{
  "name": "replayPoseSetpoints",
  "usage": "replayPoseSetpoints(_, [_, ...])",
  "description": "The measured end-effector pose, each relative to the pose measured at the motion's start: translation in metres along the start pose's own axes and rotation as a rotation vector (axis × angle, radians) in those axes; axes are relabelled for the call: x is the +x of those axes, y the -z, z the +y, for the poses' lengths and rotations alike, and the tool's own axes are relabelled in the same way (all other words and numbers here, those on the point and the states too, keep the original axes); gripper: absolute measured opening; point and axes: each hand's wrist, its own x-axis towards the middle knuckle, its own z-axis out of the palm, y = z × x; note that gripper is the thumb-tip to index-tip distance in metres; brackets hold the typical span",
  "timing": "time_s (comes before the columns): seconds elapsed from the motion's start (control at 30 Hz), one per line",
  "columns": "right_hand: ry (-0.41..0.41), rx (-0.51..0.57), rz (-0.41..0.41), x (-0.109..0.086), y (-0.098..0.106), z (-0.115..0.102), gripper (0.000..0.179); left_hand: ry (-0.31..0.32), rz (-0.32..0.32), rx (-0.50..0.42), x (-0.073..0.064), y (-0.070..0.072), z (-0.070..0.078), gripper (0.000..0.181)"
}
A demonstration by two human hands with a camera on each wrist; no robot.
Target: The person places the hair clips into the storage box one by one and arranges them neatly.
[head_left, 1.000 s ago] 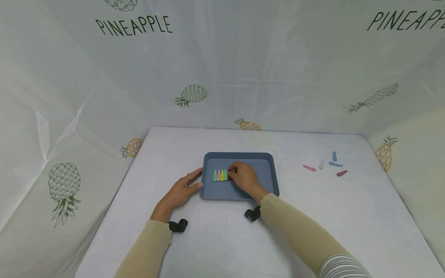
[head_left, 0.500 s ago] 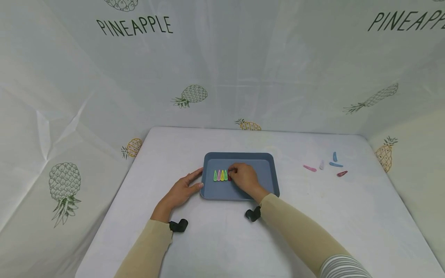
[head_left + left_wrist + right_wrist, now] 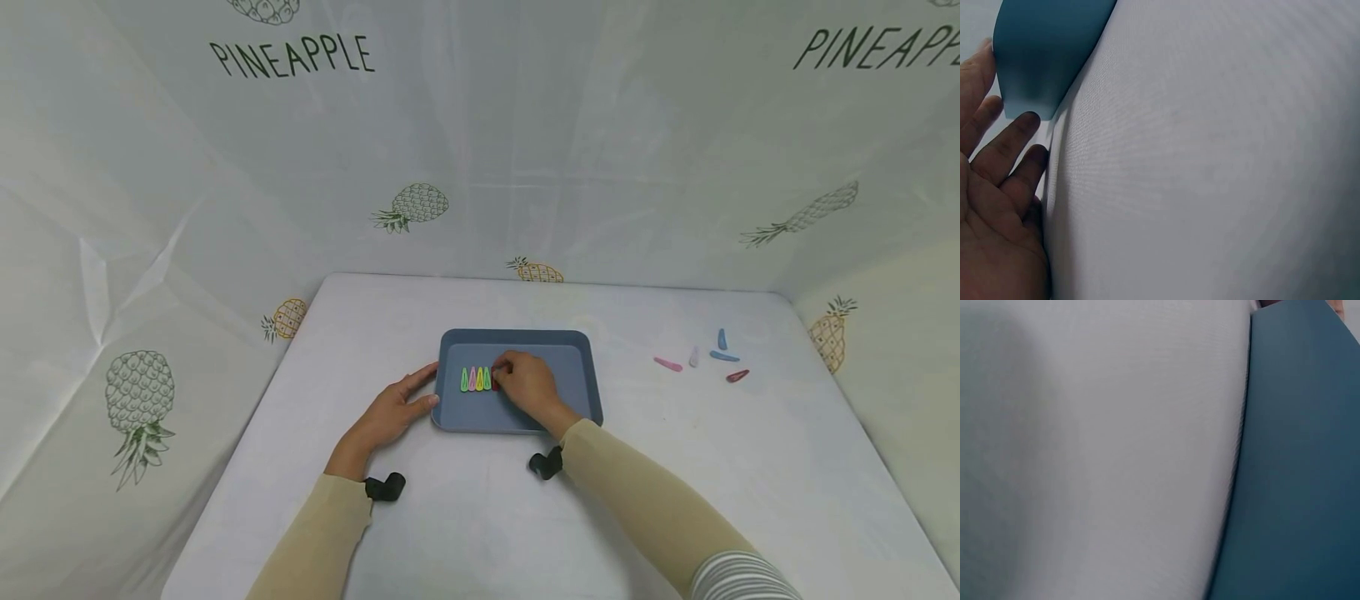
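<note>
On the blue-grey tray (image 3: 465, 414), a green snap hair clip (image 3: 464, 380), a pink one (image 3: 472, 380), a yellow one (image 3: 479, 380) and another green one (image 3: 487, 379) lie side by side in a row. My right hand (image 3: 529, 383) pinches a red hair clip (image 3: 495, 385) at the row's right end, its fingers covering part of it. My left hand (image 3: 386, 414) rests at the tray's left edge with thumb and fingers spread. In the left wrist view, fingers of the left hand (image 3: 994, 206) reach to the tray wall (image 3: 1047, 56). The right wrist view shows the tray's side (image 3: 1297, 450) but not the right hand.
Loose on the white table (image 3: 637, 500) to the right lie a pink clip (image 3: 667, 363), a pale lilac clip (image 3: 693, 357), two blue clips (image 3: 723, 355) and a dark red clip (image 3: 737, 376). A pineapple-print cloth (image 3: 480, 125) hangs behind and beside the table.
</note>
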Motion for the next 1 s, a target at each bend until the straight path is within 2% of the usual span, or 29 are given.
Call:
replayPoseSetpoints(0.43, [-0.011,0.076,0.029,-0.005,0.005,-0.004,0.012,0.003,0.009,-0.012,-0.001,0.0,0.0,0.067])
replayPoseSetpoints(0.67, [0.037,0.13,0.069,-0.009,0.011,0.002,0.015,0.003,0.008,-0.001,0.0,0.001,0.001,0.067])
replayPoseSetpoints(0.9, [0.105,0.187,0.09,-0.018,0.037,0.009,0.02,0.004,0.006,0.001,-0.001,0.0,0.0,0.068])
replayPoseSetpoints(1.0, [0.151,0.168,0.135,-0.024,0.054,0.014,0.021,0.0,0.006,0.001,-0.001,-0.001,-0.001,0.068])
